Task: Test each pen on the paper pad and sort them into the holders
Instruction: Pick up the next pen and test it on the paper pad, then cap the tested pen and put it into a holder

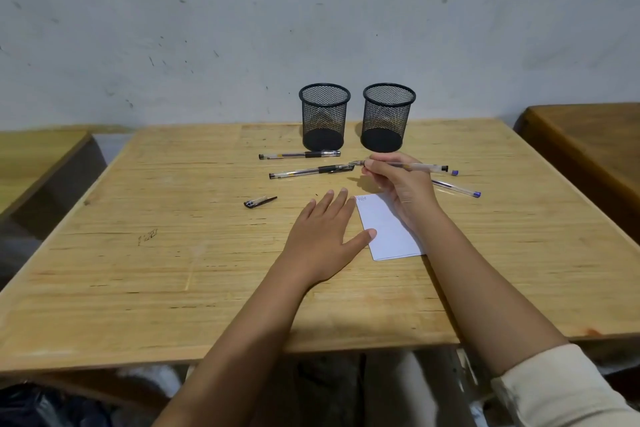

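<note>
Currently right hand (398, 189) pinches an uncapped pen (412, 167) above the paper pad (388, 229), left hand (323, 236) flat, fingers spread, thumb on pad edge, both mesh holders (324, 116) empty.

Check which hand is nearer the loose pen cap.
Left. The left hand lies flat just right of the pen cap; the right hand is farther right, holding a pen.
</note>
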The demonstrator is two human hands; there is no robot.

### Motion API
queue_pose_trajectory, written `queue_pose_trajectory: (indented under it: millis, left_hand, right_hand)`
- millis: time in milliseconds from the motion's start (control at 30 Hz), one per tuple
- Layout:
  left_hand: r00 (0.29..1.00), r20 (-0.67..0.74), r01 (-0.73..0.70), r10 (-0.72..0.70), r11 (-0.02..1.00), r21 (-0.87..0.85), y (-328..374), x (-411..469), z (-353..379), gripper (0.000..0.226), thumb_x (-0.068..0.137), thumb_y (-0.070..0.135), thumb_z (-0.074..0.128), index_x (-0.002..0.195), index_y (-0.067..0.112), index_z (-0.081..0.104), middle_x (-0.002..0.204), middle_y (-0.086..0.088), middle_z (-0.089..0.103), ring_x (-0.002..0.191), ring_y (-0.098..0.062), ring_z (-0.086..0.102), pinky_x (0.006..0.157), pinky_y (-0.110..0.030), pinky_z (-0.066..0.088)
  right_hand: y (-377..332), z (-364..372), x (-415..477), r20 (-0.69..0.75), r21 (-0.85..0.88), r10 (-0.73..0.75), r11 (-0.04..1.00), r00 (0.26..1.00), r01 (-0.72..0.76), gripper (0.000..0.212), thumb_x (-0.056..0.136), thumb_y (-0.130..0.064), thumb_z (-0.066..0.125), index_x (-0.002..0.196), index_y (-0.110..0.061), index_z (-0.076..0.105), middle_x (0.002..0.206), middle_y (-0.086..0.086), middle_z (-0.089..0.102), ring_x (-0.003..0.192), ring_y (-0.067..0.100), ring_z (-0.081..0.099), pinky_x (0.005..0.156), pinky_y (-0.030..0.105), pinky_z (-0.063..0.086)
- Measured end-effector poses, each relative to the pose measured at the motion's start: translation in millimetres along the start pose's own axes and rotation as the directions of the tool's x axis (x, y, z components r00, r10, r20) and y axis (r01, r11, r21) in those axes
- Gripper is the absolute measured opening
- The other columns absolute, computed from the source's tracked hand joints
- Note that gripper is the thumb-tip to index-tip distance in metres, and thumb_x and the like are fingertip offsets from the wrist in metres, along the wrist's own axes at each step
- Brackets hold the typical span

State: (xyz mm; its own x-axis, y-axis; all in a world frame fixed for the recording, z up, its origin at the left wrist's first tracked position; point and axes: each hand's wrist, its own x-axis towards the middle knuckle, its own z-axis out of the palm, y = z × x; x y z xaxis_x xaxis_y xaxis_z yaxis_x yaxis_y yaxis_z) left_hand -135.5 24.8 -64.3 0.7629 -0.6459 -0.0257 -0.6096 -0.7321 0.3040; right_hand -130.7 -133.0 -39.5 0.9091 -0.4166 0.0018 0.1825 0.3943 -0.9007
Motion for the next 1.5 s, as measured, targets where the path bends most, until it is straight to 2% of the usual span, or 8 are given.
queue_pose_trajectory:
  millis: [167, 300, 367, 467, 700, 933, 1100, 1500]
  left_hand:
    - [1.0, -0.007, 0.006, -0.006, 1.0, -0.029, 1.3, -0.1, -1.7, 0.072, 0.093, 0.061, 0.025, 0.151, 0.022, 0.006, 0.16, 0.006, -0.001, 0.147, -0.011, -0.004, 0.119, -0.035, -0.001]
    - [0.995, -0.085, 0.01, -0.054, 0.894, -0.448, -1.5, -5.2, -14.6, 0.07, 0.092, 0.056, 0.041, 0.149, 0.02, 0.021, 0.157, 0.004, 0.019, 0.144, -0.013, 0.02, 0.117, -0.038, 0.022]
    - [0.979, -0.166, 0.012, -0.122, 0.837, -0.547, -7.5, -10.0, -24.3, 0.065, 0.092, 0.048, 0.047, 0.146, 0.017, 0.029, 0.153, 0.004, 0.028, 0.138, -0.012, 0.032, 0.108, -0.027, 0.029]
    - [0.934, -0.284, 0.086, -0.217, 0.908, -0.411, -28.5, -16.2, -38.1, 0.054, 0.094, 0.035, 0.051, 0.14, 0.012, 0.038, 0.143, 0.002, 0.037, 0.132, -0.015, 0.036, 0.098, -0.022, 0.028]
    - [0.873, -0.3, 0.375, -0.384, 0.923, -0.088, -80.8, -20.8, -45.6, 0.035, 0.096, 0.031, 0.045, 0.106, 0.002, 0.062, 0.116, -0.01, 0.052, 0.109, -0.026, 0.044, 0.088, -0.038, 0.045]
    - [0.843, -0.42, 0.191, -0.336, 0.917, -0.35, -73.2, -27.2, -46.7, 0.017, 0.089, 0.017, 0.061, 0.102, 0.01, 0.069, 0.097, -0.001, 0.065, 0.091, -0.017, 0.059, 0.072, -0.023, 0.042]
    - [0.89, -0.334, -0.035, -0.309, 0.686, -0.727, -50.5, -30.7, -57.6, 0.016, 0.081, 0.011, 0.071, 0.087, 0.025, 0.072, 0.088, 0.006, 0.07, 0.082, -0.004, 0.064, 0.071, -0.015, 0.046]
    - [0.921, -0.337, -0.171, -0.195, 0.575, -0.8, -36.2, -31.5, -70.0, 0.018, 0.072, 0.005, 0.078, 0.081, 0.02, 0.073, 0.084, 0.0, 0.073, 0.075, -0.012, 0.061, 0.071, -0.021, 0.049]
  right_hand:
    - [-12.0, 0.0, -5.0, 0.069, -0.051, -0.018, 0.998, 0.997, 0.021, 0.017, 0.08, 0.007, 0.062, 0.097, 0.004, 0.066, 0.092, 0.018, 0.069, 0.088, 0.026, 0.07, 0.077, 0.021, 0.057]
    - [-26.5, 2.0, -12.7, 0.138, -0.041, 0.016, 0.999, 0.99, -0.011, 0.017, 0.083, 0.005, 0.06, 0.099, 0.005, 0.066, 0.095, 0.019, 0.071, 0.091, 0.027, 0.07, 0.077, 0.021, 0.057]
    - [-33.0, 2.3, -15.2, 0.155, -0.063, 0.02, 0.998, 0.988, -0.011, 0.014, 0.083, 0.004, 0.06, 0.096, 0.005, 0.067, 0.093, 0.018, 0.071, 0.089, 0.027, 0.071, 0.074, 0.02, 0.057]
    - [-40.7, 2.9, -18.9, 0.154, -0.068, 0.031, 0.997, 0.988, -0.021, 0.014, 0.083, 0.006, 0.059, 0.094, 0.005, 0.067, 0.091, 0.017, 0.072, 0.087, 0.026, 0.071, 0.075, 0.021, 0.057]
    - [-50.2, 7.5, -27.8, 0.162, -0.051, 0.023, 0.999, 0.987, -0.015, 0.011, 0.083, 0.007, 0.058, 0.09, 0.006, 0.066, 0.082, 0.015, 0.073, 0.079, 0.025, 0.072, 0.074, 0.021, 0.057]
    - [-41.1, 16.1, -39.7, 0.236, -0.12, 0.057, 0.992, 0.97, -0.03, 0.012, 0.079, 0.007, 0.062, 0.089, 0.006, 0.068, 0.083, 0.017, 0.071, 0.073, 0.021, 0.072, 0.069, 0.019, 0.057]
    - [-29.6, 25.2, -45.9, 0.26, -0.16, 0.088, 0.986, 0.961, -0.047, 0.014, 0.08, 0.005, 0.064, 0.093, 0.008, 0.067, 0.083, 0.017, 0.071, 0.075, 0.023, 0.071, 0.074, 0.022, 0.058]
    - [-33.7, 28.6, -57.3, 0.311, -0.181, 0.112, 0.982, 0.944, -0.057, 0.015, 0.08, 0.003, 0.063, 0.094, 0.007, 0.067, 0.078, 0.012, 0.071, 0.074, 0.018, 0.071, 0.069, 0.018, 0.055]
